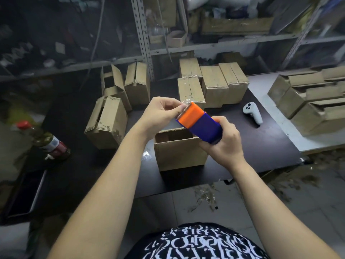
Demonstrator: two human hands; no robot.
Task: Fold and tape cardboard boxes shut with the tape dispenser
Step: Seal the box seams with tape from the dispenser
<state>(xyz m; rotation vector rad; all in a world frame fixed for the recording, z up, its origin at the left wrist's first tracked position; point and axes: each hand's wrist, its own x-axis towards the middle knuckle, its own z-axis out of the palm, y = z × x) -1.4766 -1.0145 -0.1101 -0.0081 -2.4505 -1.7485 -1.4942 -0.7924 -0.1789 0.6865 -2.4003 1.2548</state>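
Below the right hand (pixel 223 142) gripping the tape dispenser (pixel 200 124), an open box (pixel 177 148) blocks the way down. Right of grip: bare table (pixel 261 146), only a white controller (pixel 252 113). Beyond & left: box clusters (pixel 214 85) crowd passage.

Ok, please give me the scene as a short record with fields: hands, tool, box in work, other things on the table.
right hand: right hand grips the blue body of the tape dispenser
left hand: left hand pinches the clear tape end at the orange head
box in work: open box under the hands, top not yet closed
table: dark table
other boxes: taped boxes at the back
other things: white controller, bottle
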